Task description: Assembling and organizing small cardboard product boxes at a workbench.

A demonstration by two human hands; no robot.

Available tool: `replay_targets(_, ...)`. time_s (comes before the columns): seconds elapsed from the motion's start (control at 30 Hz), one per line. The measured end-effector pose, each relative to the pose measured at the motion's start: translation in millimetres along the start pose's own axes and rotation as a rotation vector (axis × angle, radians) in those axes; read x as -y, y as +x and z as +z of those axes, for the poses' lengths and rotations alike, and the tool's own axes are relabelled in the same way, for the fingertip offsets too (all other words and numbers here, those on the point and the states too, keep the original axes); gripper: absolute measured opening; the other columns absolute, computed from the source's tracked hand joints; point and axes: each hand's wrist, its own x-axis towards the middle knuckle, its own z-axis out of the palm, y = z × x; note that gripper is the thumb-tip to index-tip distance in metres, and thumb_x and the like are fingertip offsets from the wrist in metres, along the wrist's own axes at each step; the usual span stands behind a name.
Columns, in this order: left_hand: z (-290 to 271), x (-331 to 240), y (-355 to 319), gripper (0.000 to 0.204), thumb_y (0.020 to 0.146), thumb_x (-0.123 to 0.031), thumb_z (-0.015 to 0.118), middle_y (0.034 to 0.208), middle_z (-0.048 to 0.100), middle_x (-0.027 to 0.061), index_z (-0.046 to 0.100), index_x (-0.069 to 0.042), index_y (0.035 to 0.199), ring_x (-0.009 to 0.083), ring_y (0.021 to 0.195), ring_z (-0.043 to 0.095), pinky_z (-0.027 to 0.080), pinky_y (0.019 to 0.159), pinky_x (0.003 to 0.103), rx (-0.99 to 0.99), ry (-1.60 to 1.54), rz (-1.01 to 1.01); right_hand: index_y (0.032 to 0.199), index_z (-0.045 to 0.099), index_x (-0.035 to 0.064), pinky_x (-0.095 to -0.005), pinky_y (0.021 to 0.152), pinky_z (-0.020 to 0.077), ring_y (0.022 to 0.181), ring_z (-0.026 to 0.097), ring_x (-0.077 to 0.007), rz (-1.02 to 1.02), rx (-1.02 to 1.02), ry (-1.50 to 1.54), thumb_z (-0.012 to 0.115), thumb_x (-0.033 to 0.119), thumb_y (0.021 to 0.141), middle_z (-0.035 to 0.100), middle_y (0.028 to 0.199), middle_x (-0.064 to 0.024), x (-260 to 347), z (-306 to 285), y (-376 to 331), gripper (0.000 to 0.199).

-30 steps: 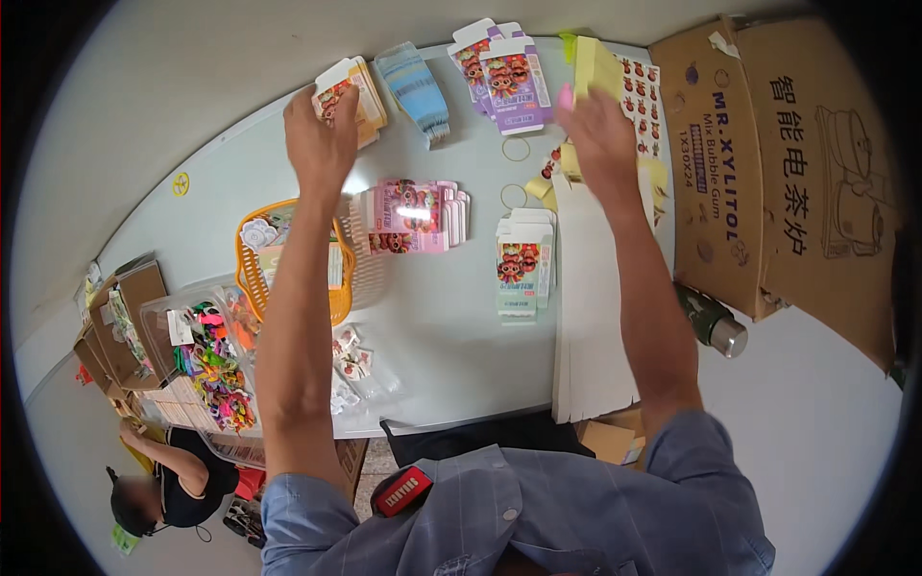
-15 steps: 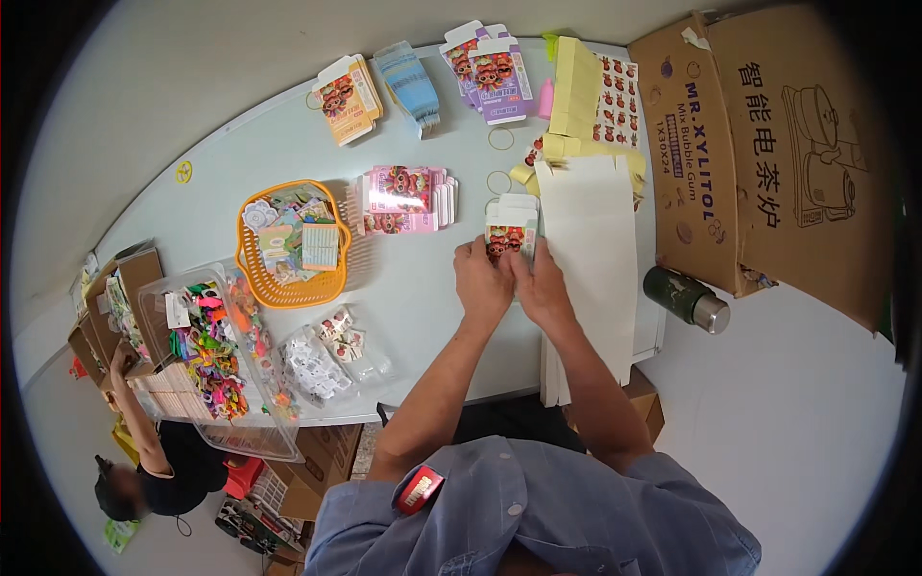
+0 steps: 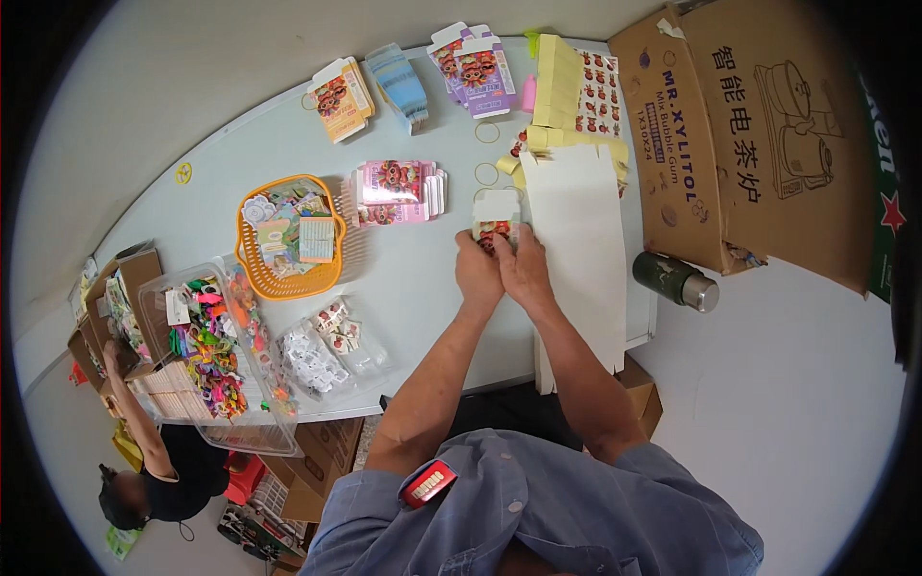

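Back from the table's far side, where they are a second ago, my left hand and right hand now clasp the pale-green cartons together, just left of the white card sheets.

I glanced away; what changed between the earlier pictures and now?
The left hand drew back and right, off the orange boxes; the right hand back and left, from the yellow carton; both now hold the green boxes. A co-worker's hand moved to the brown boxes. Pink boxes and basket stayed put.
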Motion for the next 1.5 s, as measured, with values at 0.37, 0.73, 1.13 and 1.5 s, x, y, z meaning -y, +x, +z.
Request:
replay_targets(0.37, -37, 31, -7, 0.029, 0.091, -0.001, 0.065, 0.104, 0.067, 0.0074, 0.054, 0.002, 0.118, 0.0139, 0.09, 0.062, 0.052, 0.08, 0.03, 0.236, -0.607, -0.091, 0.116, 0.053, -0.006, -0.0501, 0.099, 0.0408, 0.109, 0.052, -0.0441, -0.228, -0.217, -0.18, 0.065, 0.037, 0.09, 0.056, 0.116, -0.0299, -20, 26, -12, 0.051)
replay_targets(0.73, -35, 60, -29, 0.031, 0.094, -0.005, 0.063, 0.107, 0.061, 0.0081, 0.048, 0.0, 0.12, 0.013, 0.089, 0.06, 0.052, 0.078, 0.029, 0.203, -0.663, 0.009, 0.099, 0.06, -0.0069, -0.0369, 0.079, 0.0513, 0.09, 0.063, -0.0248, 0.085, -0.045, 0.145, 0.08, 0.041, 0.077, 0.065, 0.096, -0.0163, -14, 27, -11, 0.057)
replay_targets(1.13, -88, 60, -58, 0.081, 0.075, -0.002, 0.075, 0.139, 0.045, 0.022, 0.035, -0.002, 0.145, 0.0385, 0.13, 0.043, 0.038, 0.11, 0.044, -0.02, -0.251, 0.457, 0.11, 0.061, 0.0033, -0.0302, 0.09, 0.0466, 0.099, 0.06, -0.0155, -0.466, 0.413, 0.492, 0.074, 0.002, 0.078, 0.064, 0.107, -0.0053, -4, -4, -54, 0.034)
replay_targets(1.5, -79, 91, -41, 0.048, 0.092, -0.009, 0.065, 0.125, 0.056, 0.0141, 0.04, -0.001, 0.134, 0.0243, 0.114, 0.056, 0.044, 0.101, 0.036, 0.279, -0.413, 0.274, 0.128, 0.052, 0.0014, -0.0321, 0.095, 0.0458, 0.107, 0.058, -0.0158, -0.25, 0.443, 0.629, 0.06, 0.007, 0.088, 0.062, 0.117, -0.0082, -23, 37, -42, 0.041)
